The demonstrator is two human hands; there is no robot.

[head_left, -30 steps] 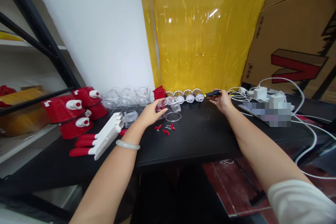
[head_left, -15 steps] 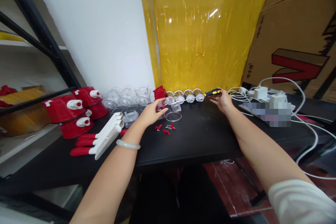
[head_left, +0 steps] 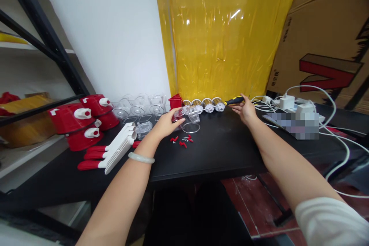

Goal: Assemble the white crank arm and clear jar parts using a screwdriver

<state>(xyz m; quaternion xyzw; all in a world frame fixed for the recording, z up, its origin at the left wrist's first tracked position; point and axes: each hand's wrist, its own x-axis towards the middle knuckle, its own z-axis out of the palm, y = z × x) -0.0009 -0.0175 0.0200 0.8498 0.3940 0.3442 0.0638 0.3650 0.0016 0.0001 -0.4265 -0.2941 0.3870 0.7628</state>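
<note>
My left hand (head_left: 168, 123) is closed around a clear plastic part (head_left: 193, 116) that has a round open rim resting low over the black table. In my right hand (head_left: 245, 110) is a screwdriver (head_left: 235, 101) with a black and yellow handle. Its long shaft lies almost level and points left, and its tip reaches the clear part near my left fingers. Whether the tip sits in a screw is too small to tell. Small red plastic pieces (head_left: 182, 144) and several small screws (head_left: 185, 139) lie on the table just in front of the clear part.
Red housings (head_left: 70, 117) stand stacked at the left, beside white arms with red handles (head_left: 115, 152). Clear cups (head_left: 141, 105) line the wall. A red hopper (head_left: 175, 102) and several cylindrical motors (head_left: 208, 105) stand at the back. White cables and chargers (head_left: 286, 102) crowd the right.
The screwdriver handle has turned in my right hand, showing more black now, and my right fingers have shifted slightly. My left hand keeps its hold on the clear part.
</note>
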